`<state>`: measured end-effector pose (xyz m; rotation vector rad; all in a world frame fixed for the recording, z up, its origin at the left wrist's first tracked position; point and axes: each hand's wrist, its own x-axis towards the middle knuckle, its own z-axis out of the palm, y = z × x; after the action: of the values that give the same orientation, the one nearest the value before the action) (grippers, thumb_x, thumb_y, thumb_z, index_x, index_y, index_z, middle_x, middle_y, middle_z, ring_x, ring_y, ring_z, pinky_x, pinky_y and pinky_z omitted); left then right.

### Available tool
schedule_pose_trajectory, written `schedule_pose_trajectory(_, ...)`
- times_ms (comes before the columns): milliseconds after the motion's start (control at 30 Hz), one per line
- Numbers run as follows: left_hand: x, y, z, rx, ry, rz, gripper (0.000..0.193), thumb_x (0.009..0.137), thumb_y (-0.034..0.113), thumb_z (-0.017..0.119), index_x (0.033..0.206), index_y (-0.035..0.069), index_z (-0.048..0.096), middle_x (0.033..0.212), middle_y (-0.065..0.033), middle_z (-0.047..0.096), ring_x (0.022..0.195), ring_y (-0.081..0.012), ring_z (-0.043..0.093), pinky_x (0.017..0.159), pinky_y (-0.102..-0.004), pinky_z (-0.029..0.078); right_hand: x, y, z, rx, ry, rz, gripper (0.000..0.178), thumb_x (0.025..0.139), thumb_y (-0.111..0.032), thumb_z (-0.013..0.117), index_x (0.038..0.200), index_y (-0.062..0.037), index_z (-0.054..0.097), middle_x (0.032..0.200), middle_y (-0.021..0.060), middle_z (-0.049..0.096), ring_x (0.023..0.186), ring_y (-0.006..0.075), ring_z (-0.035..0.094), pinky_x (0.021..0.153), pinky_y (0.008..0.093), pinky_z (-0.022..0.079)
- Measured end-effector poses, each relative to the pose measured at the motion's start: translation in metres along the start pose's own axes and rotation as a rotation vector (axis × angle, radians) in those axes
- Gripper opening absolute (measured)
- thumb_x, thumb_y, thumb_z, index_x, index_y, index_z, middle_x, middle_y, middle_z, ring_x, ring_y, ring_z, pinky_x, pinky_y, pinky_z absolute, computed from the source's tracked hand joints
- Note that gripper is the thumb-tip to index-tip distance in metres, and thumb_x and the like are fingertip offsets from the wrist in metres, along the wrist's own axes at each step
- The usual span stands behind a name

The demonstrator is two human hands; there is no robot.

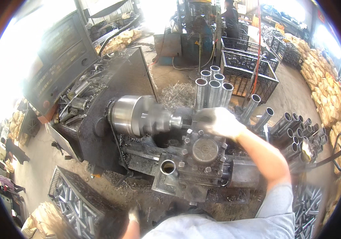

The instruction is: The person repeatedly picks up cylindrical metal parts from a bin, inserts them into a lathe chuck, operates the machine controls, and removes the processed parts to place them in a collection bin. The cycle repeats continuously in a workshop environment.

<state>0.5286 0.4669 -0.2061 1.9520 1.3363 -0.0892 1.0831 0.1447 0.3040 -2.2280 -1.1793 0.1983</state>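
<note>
just right of the lathe chuck [136, 114], the right grip [218, 121] in a pale glove lies curled over the tool post [202, 149], beside the short workpiece [176, 120] jutting from the chuck; whether it pinches anything i cannot tell. low down, the left grip [132, 217] barely shows, its state unclear.

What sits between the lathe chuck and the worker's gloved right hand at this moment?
In the head view, a short metal workpiece sticks out of the chuck toward the right hand, which rests above the bolted tool post. Motion blur hides whether the hand touches it.
</note>
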Motion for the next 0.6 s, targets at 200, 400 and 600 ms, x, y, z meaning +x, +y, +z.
schedule_pose_trajectory(200, -0.071, -0.049, 0.014, 0.634, -0.374, 0.199, 0.03, 0.089, 0.029, 0.068, 0.112, 0.011, 0.074, 0.112, -0.022, 0.077, 0.114, -0.0435, 0.07, 0.098, -0.0517, 0.055, 0.109, 0.047, 0.076, -0.036, -0.406, 0.104, 0.053, 0.08, -0.041, 0.077, 0.116, -0.002, 0.078, 0.103, 0.0225, 0.079, 0.089, 0.0353, 0.074, 0.085, 0.0426, 0.058)
schedule_pose_trajectory(400, -0.061, -0.084, 0.019, 0.234, -0.229, -0.291, 0.031, 0.093, 0.032, 0.068, 0.113, 0.01, 0.076, 0.121, -0.0247, 0.075, 0.121, -0.0453, 0.068, 0.101, -0.049, 0.055, 0.113, 0.136, 0.08, -0.919, -1.01, 0.051, 0.03, 0.087, -0.028, 0.077, 0.114, -0.0171, 0.082, 0.114, 0.0073, 0.078, 0.097, 0.0234, 0.073, 0.082, 0.0422, 0.058)
schedule_pose_trajectory(600, -0.027, -0.005, -0.011, 0.171, 0.001, 0.034, 0.038, 0.094, 0.035, 0.065, 0.109, 0.0, 0.074, 0.112, -0.0296, 0.074, 0.107, -0.0495, 0.069, 0.094, -0.0511, 0.055, 0.11, 0.139, 0.026, -0.732, -0.658, 0.194, 0.033, 0.088, -0.029, 0.07, 0.11, -0.0077, 0.082, 0.113, 0.0194, 0.079, 0.103, 0.0345, 0.077, 0.085, 0.0472, 0.06)
